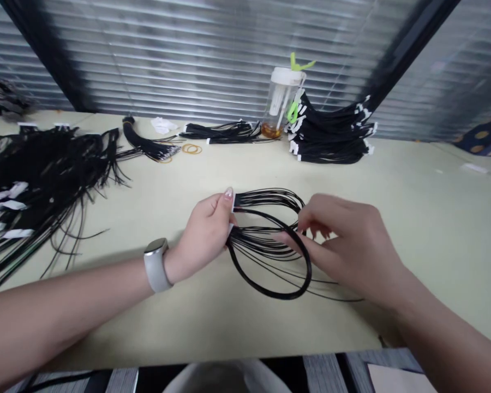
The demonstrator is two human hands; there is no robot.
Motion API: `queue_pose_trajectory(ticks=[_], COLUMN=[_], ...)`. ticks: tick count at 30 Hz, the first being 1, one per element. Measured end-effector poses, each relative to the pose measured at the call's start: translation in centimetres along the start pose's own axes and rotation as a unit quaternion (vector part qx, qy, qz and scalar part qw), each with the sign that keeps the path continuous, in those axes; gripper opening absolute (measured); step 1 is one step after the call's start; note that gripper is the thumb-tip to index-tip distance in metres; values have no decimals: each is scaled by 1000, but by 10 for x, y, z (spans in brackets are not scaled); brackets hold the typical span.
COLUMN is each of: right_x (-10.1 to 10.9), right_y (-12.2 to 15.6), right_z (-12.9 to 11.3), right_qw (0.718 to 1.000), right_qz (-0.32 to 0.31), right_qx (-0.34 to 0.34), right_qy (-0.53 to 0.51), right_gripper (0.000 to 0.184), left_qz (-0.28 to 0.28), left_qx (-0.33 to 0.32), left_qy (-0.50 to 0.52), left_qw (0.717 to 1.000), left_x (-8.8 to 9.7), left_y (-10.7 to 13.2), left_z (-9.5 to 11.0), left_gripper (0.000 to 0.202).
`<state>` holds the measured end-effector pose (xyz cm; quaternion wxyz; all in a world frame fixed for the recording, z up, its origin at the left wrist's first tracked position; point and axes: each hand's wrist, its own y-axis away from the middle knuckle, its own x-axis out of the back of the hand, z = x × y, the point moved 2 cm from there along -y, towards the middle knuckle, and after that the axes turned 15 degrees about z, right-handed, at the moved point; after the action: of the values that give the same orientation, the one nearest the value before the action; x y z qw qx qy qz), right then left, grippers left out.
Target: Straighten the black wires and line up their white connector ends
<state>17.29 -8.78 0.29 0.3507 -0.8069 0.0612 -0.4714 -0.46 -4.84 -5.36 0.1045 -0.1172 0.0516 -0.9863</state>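
My left hand (pixel 213 224), with a grey watch on its wrist, is closed on the white connector ends of a black wire harness (pixel 270 245). From there the thin black wires fan out and bend round in a loop toward the right. A thicker black cable forms a separate loop at the front of the harness. My right hand (pixel 343 234) is closed at the right side of the bend, its thumb reaching among the wires. Its fingertips are partly hidden behind the wires. A few loose wire ends stick out below the right hand.
A large heap of black wires (pixel 45 169) lies at the left. Along the back are a tied wire bundle (pixel 143 139), rubber bands (pixel 192 148), a flat bundle (pixel 225 132), a clear bottle (pixel 276 103) and stacked harnesses (pixel 331 134). Window blinds stand behind the table (pixel 417 218).
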Motion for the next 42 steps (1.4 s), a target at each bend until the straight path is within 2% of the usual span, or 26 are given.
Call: queue_pose_trajectory(ticks=[2,4,6,8,11,14,17,20,22,26,28,33,35,37,38,39,40,42], right_x=[-3,-7,-10,-10,-7,-6,-8,-8,-6,5,9,3,-6,-18,-23,-28,-33,-38], right_y=[2,6,7,7,6,6,7,7,6,6,13,36,41,42,40,37,34,27], right_z=[-1,0,0,0,0,0,1,4,5,-1,-9,-28,-29,-26,-23,-20,-16,-8], right_qw=[992,969,952,954,965,963,955,950,958,979,978,942,909,863,842,830,819,787], right_qz=[-122,-240,-288,-274,-239,-257,-286,-294,-272,-201,-210,-313,-358,-380,-368,-327,-260,-88], right_qx=[-21,-48,-72,-91,-101,-74,-43,-22,-20,-25,-23,-51,-104,-200,-251,-301,-348,-422], right_qy=[-15,-44,-77,-79,-39,-34,-73,-105,-90,2,8,-111,-189,-268,-303,-337,-374,-441], right_gripper=[33,34,25,17,17,16,10,15,18,23,25,21,18,18,19,22,25,25], left_qz=[16,22,24,29,36,40,33,24,25,32,35,43,45,49,46,40,33,28], left_qx=[4,11,21,26,43,53,60,62,73,123,150,198,205,212,216,218,220,221], left_qy=[8,20,30,40,48,55,68,71,75,113,152,224,244,262,269,275,276,271], left_qw=[1000,999,999,998,997,996,995,995,994,985,976,953,947,940,937,936,935,936], left_x=[0,0,0,0,-1,-1,-1,0,0,-3,-5,-8,-7,-5,-4,-4,-3,-3], left_y=[-1,-2,-3,-4,-4,-5,-6,-6,-7,-9,-11,-14,-15,-15,-15,-14,-14,-14], left_z=[-3,-6,-8,-8,-9,-10,-12,-14,-15,-14,-12,-10,-9,-7,-6,-6,-5,-5], left_gripper=[47,48,48,49,48,47,47,45,44,42,40,35,32,28,28,28,28,30])
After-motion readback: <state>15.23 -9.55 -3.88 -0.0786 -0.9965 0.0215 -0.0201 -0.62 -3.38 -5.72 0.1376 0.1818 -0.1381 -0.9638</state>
